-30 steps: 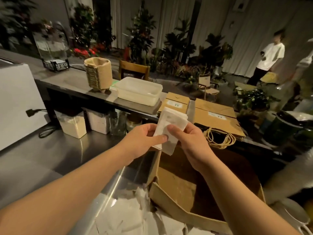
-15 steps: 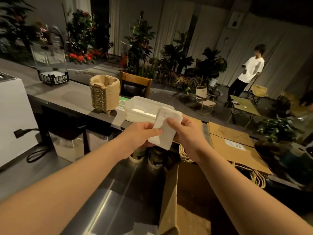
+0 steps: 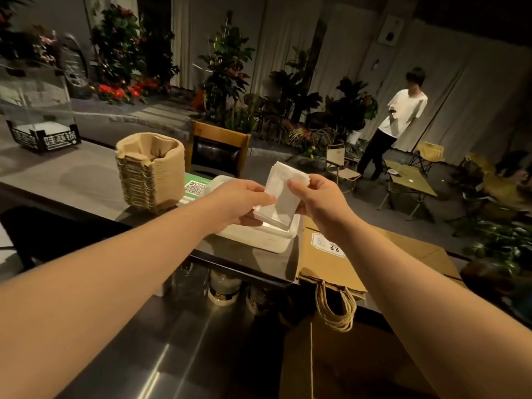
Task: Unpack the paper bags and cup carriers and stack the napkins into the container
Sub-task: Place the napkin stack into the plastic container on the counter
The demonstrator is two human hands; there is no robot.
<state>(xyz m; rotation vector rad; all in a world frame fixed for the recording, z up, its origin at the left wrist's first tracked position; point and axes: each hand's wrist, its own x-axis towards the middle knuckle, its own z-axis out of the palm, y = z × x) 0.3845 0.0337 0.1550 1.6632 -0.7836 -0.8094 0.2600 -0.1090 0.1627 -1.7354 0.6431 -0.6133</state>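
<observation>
Left hand [image 3: 236,201] and right hand [image 3: 319,201] pinch opposite edges of a white napkin stack [image 3: 280,197], held tilted just above the white container [image 3: 259,236] on the counter [image 3: 86,180]. Flat paper bags [image 3: 325,263] lie just right of the container; stacked cup carriers [image 3: 151,171] stand farther left.

Dim, warm light here, falling from above and close in; both forearms glow while the background curtains [image 3: 475,110] sink into gloom. Bright streaks of glare run along the steel counter [image 3: 161,352]. Deep shadow sits under the shelf [image 3: 244,254]. Wide-angle bending tilts the edges, and the far plants [image 3: 224,76] look soft and grainy.
</observation>
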